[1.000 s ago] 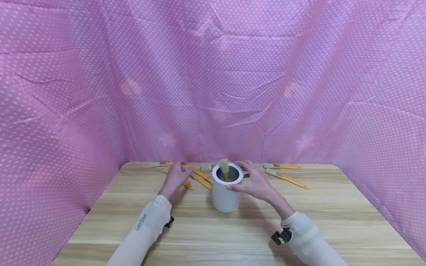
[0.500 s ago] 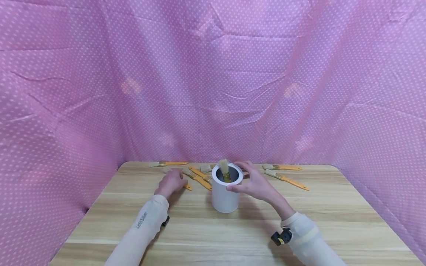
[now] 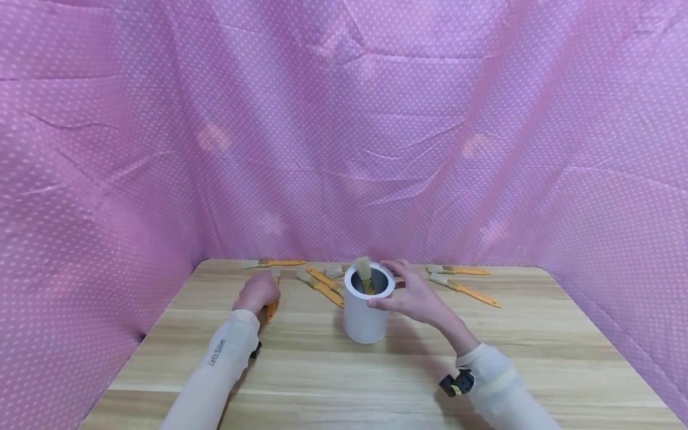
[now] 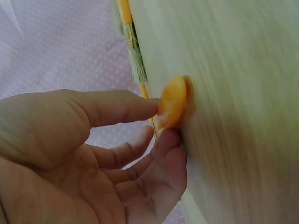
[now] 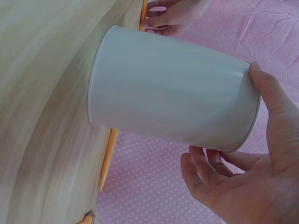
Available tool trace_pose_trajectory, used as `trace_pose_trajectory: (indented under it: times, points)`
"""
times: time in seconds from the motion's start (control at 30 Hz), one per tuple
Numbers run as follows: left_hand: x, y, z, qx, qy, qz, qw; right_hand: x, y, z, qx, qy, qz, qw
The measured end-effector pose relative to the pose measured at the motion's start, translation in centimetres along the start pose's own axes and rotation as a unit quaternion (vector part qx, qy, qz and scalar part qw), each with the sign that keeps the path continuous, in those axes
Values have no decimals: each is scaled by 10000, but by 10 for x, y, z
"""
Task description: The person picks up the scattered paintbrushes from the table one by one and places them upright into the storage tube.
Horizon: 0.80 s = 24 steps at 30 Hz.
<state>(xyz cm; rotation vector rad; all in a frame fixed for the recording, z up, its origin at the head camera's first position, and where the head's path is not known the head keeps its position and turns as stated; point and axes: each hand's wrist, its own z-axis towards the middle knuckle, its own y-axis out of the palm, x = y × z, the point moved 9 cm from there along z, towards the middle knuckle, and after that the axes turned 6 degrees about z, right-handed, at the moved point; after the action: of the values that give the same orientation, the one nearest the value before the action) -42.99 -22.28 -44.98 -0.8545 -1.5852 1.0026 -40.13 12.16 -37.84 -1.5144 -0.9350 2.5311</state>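
A white can (image 3: 365,319) stands upright on the wooden table, with a paintbrush (image 3: 364,275) in it, bristles up. My right hand (image 3: 416,297) grips the can at its rim, thumb on the near side and fingers round the far side, as the right wrist view shows too. To the left, my left hand (image 3: 259,291) pinches an orange-handled paintbrush (image 3: 272,312) low over the table. In the left wrist view the handle's rounded end (image 4: 173,102) lies between thumb and fingers; the hand hides the brush's middle in the head view.
Two crossed paintbrushes (image 3: 326,292) lie between the left hand and the can. Another paintbrush (image 3: 279,263) lies at the back left edge, and one (image 3: 334,271) is partly behind the can. Two more paintbrushes (image 3: 473,294) lie at the right. A pink dotted cloth (image 3: 344,149) hangs behind.
My left hand has drawn back to the left, and the paintbrush in it has moved left and turned, its handle now pointing toward me. The right hand and the can have stayed put.
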Motion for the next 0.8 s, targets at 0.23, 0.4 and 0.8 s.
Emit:
trace_pose_trajectory:
  times: [0.23,0.4,0.8]
  points:
    - [-5,-3,4,-224,27,-279,9994,2,0,1,5,-30,-67,10000]
    - [-8,1,5,-395,282,-1303,9903,2,0,1,13,-9,-65,10000]
    - [-6,-1,4,-638,151,-2551,9647,2,0,0,33,-35,-48,10000]
